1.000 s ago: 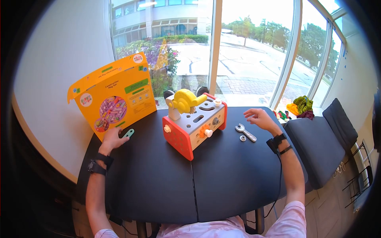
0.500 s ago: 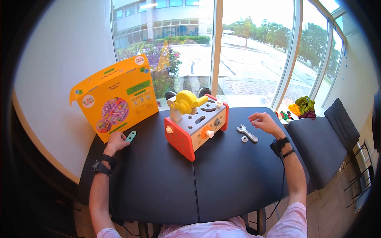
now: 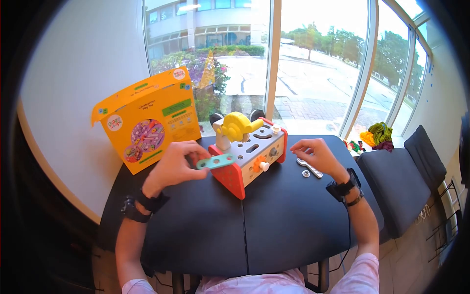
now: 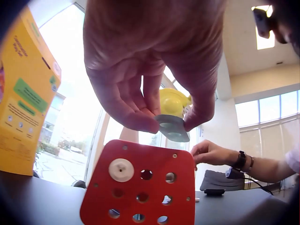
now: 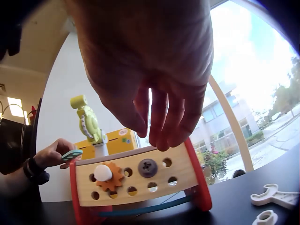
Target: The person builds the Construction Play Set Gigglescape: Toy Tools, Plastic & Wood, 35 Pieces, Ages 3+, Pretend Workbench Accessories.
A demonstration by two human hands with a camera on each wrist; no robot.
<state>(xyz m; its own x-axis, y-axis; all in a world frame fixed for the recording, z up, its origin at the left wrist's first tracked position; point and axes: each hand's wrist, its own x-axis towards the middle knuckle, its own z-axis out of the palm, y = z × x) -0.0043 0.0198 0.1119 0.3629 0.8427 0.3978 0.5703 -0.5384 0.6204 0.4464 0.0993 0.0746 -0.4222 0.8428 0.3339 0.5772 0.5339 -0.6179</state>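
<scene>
My left hand (image 3: 172,164) pinches one end of a teal strip with holes (image 3: 216,161), held beside the red left side (image 3: 229,179) of the toy workbench. In the left wrist view the strip (image 4: 172,127) hangs just above the red panel (image 4: 154,161), between thumb and fingers. My right hand (image 3: 319,156) hovers with bent, relaxed fingers right of the workbench, holding nothing. Under it lie a white wrench (image 3: 310,168) and a white nut (image 3: 306,173). An orange gear (image 5: 112,176) and a grey screw (image 5: 147,168) sit on the wooden front.
A yellow part (image 3: 236,126) stands on the workbench top. The yellow-orange box (image 3: 147,110) stands at the left of the black table (image 3: 196,230). Windows rise behind. At the right are a dark cushioned seat (image 3: 399,181) and coloured cloths (image 3: 379,134).
My left hand has left the box's lower edge and moved right to the workbench, carrying the teal strip. My right hand has moved slightly left and down, over the wrench.
</scene>
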